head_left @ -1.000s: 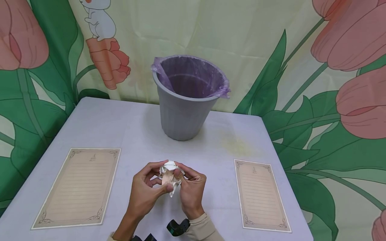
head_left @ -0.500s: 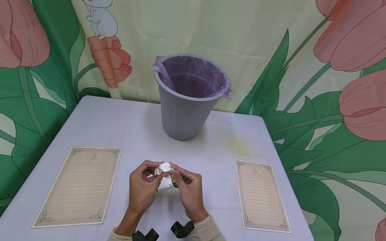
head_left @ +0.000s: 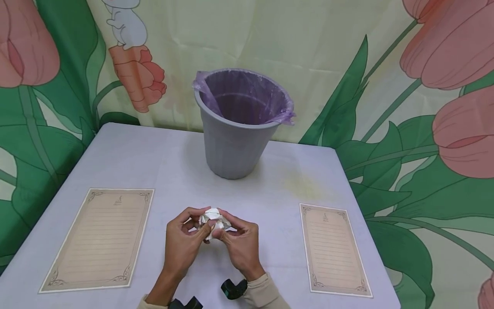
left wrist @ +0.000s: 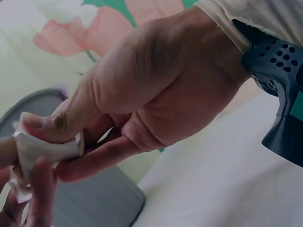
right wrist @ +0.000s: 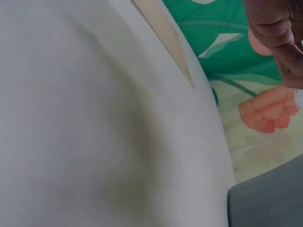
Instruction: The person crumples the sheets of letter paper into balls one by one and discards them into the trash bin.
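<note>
A crumpled piece of paper (head_left: 213, 216), white with some beige showing, is held between both hands above the front middle of the table. My left hand (head_left: 182, 240) pinches its left side, the thumb across the near face. On the other side my right hand (head_left: 243, 244) grips it with thumb and fingers. In the left wrist view the paper (left wrist: 40, 149) lies between the left thumb and the fingers of both hands. Only part of a hand (right wrist: 279, 33) shows in the right wrist view's upper corner. The fingers hide much of the paper.
A grey bin (head_left: 235, 150) with a purple liner (head_left: 283, 116) stands at the back middle of the white table (head_left: 166, 159). A beige lined sheet (head_left: 100, 240) lies at the left, and a smaller lined sheet (head_left: 335, 249) at the right. A printed curtain (head_left: 308, 51) hangs behind.
The paper has been squeezed into a more compact wad; the loose piece hanging below it has gone in. Both hands have shifted slightly left and keep hold of it.
</note>
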Demonstrator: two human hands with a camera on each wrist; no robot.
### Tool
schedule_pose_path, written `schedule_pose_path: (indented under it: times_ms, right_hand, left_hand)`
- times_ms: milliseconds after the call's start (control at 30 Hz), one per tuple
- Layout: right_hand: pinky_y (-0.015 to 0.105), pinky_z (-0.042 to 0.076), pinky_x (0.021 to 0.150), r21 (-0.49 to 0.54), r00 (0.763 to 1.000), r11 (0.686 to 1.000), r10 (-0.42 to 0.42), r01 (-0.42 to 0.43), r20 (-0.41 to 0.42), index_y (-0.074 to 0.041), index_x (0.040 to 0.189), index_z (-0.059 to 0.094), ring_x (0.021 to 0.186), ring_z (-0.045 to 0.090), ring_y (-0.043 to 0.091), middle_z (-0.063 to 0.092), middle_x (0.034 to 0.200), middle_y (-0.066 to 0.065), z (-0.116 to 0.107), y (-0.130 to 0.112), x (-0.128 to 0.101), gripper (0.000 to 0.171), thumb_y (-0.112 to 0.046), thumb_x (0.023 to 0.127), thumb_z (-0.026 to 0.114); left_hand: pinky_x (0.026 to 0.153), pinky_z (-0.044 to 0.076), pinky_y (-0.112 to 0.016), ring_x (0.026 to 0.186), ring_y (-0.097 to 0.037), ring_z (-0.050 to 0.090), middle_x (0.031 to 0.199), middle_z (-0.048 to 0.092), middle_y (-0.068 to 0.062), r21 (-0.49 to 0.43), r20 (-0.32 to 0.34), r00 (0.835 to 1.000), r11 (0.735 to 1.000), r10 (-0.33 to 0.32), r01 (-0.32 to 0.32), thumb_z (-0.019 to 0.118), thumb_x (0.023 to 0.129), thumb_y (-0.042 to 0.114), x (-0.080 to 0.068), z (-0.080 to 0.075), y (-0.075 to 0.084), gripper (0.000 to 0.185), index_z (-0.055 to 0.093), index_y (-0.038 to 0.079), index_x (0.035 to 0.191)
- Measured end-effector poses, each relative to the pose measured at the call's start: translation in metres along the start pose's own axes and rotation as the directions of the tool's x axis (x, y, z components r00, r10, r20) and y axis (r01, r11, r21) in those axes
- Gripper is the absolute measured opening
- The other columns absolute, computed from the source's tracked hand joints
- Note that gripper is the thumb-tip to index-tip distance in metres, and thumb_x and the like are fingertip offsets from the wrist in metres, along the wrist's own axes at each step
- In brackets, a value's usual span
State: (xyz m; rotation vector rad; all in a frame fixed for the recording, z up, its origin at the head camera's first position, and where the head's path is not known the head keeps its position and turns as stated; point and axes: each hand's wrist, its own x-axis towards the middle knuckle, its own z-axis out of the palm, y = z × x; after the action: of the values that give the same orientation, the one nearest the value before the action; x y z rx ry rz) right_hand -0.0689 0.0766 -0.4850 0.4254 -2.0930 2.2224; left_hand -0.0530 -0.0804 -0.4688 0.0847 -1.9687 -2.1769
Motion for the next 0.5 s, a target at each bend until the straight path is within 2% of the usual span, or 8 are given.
schedule_pose_path:
  times_ms: [67, 167, 267, 400, 500]
  right_hand:
    - [0.036, 0.065, 0.082, -0.020, 0.999, 1.000, -0.018, 0.017, -0.034, -0.006, 0.130, 0.076, 0.108, 0.078, 0.023, 0.077, 0.125, 0.018, 0.0018, -0.0006, 0.0009, 0.044, -0.014, 0.087, 0.085]
    - [0.035, 0.065, 0.083, -0.015, 0.997, 1.000, -0.013, 0.012, -0.082, -0.005, 0.127, 0.077, 0.112, 0.077, 0.022, 0.078, 0.125, 0.016, 0.0034, -0.0021, 0.0022, 0.039, -0.012, 0.089, 0.084]
    - [0.026, 0.065, 0.079, 0.005, 0.988, 1.000, 0.028, -0.028, -0.150, -0.002, 0.123, 0.079, 0.107, 0.078, 0.019, 0.079, 0.119, 0.015, 0.0033, -0.0034, 0.0037, 0.031, -0.010, 0.093, 0.080]
    - [0.020, 0.061, 0.070, 0.023, 0.978, 0.997, 0.073, -0.069, -0.195, -0.002, 0.116, 0.081, 0.103, 0.079, 0.017, 0.081, 0.111, 0.014, 0.0008, -0.0065, 0.0064, 0.023, -0.009, 0.094, 0.079]
    - [0.021, 0.062, 0.072, 0.028, 0.983, 0.997, 0.069, -0.066, -0.171, -0.003, 0.116, 0.082, 0.106, 0.079, 0.020, 0.081, 0.113, 0.014, -0.0007, -0.0100, 0.0089, 0.023, -0.008, 0.094, 0.080]
  left_hand:
    - [0.062, 0.065, -0.035, 0.082, -0.015, 0.068, 0.122, 0.070, -0.014, -0.009, 0.047, 0.999, 1.000, -0.005, 0.005, 0.085, 0.088, 0.000, -0.0005, -0.0032, 0.0013, 0.036, 0.073, 0.001, 0.122]
    - [0.072, 0.067, -0.033, 0.094, -0.016, 0.069, 0.126, 0.068, -0.012, -0.012, 0.112, 0.994, 1.000, -0.002, 0.003, 0.088, 0.083, -0.002, -0.0014, -0.0067, 0.0018, 0.050, 0.071, 0.005, 0.130]
    - [0.075, 0.066, -0.030, 0.097, -0.014, 0.068, 0.130, 0.067, -0.013, 0.011, 0.173, 0.984, 0.999, 0.050, -0.053, 0.092, 0.077, -0.004, -0.0027, -0.0069, -0.0004, 0.064, 0.069, 0.006, 0.135]
    - [0.063, 0.065, -0.031, 0.086, -0.012, 0.068, 0.125, 0.068, -0.017, 0.037, 0.172, 0.977, 0.990, 0.128, -0.136, 0.093, 0.075, -0.005, -0.0049, -0.0030, -0.0033, 0.064, 0.069, 0.004, 0.134]
    - [0.056, 0.063, -0.032, 0.079, -0.011, 0.067, 0.115, 0.068, -0.017, 0.031, 0.134, 0.982, 0.990, 0.129, -0.135, 0.090, 0.078, -0.006, -0.0055, -0.0006, -0.0033, 0.060, 0.070, 0.005, 0.132]
